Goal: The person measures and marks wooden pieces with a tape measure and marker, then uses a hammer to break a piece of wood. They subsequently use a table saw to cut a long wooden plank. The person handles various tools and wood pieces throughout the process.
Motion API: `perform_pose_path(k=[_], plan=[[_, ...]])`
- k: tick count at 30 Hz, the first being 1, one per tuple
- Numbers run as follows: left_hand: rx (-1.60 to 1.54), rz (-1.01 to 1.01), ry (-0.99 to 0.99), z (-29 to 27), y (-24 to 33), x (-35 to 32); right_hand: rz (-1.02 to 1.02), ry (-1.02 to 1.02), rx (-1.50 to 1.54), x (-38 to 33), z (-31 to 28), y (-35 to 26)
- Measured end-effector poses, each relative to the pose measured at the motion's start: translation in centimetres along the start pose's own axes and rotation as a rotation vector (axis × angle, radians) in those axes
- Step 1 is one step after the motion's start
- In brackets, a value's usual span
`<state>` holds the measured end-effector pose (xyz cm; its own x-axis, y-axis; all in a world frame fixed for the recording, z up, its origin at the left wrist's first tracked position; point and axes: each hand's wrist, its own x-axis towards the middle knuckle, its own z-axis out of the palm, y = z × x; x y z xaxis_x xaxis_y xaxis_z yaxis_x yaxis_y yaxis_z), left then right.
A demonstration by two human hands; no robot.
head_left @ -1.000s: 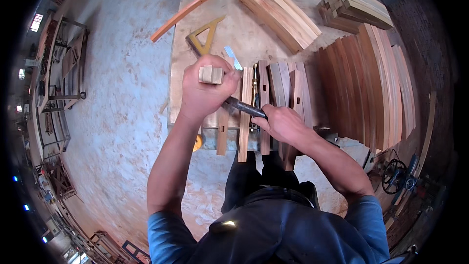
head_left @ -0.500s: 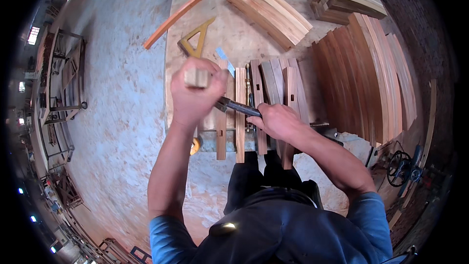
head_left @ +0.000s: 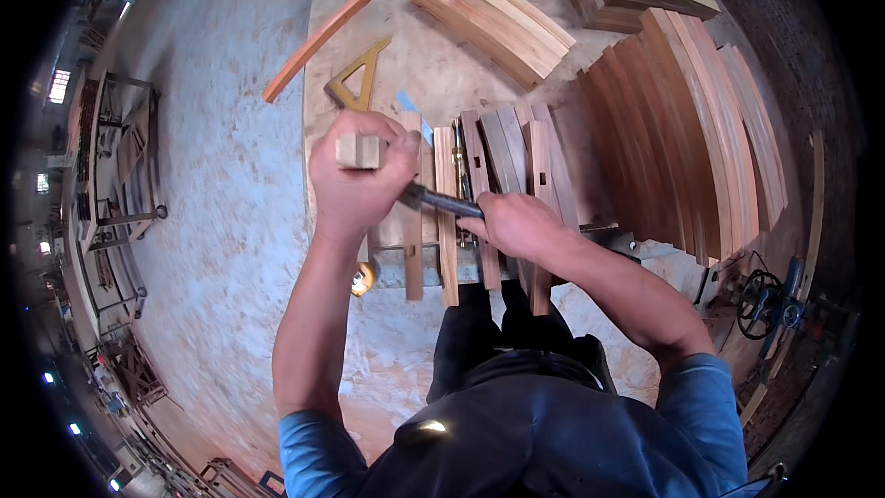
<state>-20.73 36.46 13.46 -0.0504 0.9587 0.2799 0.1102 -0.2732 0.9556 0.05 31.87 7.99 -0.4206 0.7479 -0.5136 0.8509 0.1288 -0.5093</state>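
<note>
Boards point(head_left: 664, 134) stacked right | set square point(head_left: 370, 83) beyond left hand point(head_left: 355, 189), closed round wooden piece point(head_left: 358, 151) | right hand point(head_left: 521, 224) gripping dark bar point(head_left: 452, 203)

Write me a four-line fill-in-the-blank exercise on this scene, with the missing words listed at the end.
1. One end of the dark shaft is inside the person's ____ hand.
2. The pale block showing at the closed left hand looks made of ____.
3. The triangular set square on the worktable is coloured ____.
4. The big group of brown boards is on the person's ____ side.

Missing words: right; wood; yellow; right.
</note>
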Motion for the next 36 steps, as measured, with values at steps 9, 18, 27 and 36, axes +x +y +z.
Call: perform_pose_path(k=[9, 18, 27, 36], plan=[[0.034, 0.072, -0.071, -0.9, -1.2, -0.7, -0.049, 0.012, 0.005, 0.7, 0.0, -0.5], [0.05, 0.063, -0.04, -2.0, -1.6, -0.7, -0.078, 0.056, -0.01, 1.4, 0.4, -0.5], [0.023, 0.108, -0.062, -2.5, -1.6, -1.0, -0.116, 0.041, -0.069, 1.0, -0.3, -0.2], [-0.071, 0.097, -0.042, -2.2, -1.6, -0.8, -0.161, 0.059, -0.085, 1.2, -0.1, -0.2]])
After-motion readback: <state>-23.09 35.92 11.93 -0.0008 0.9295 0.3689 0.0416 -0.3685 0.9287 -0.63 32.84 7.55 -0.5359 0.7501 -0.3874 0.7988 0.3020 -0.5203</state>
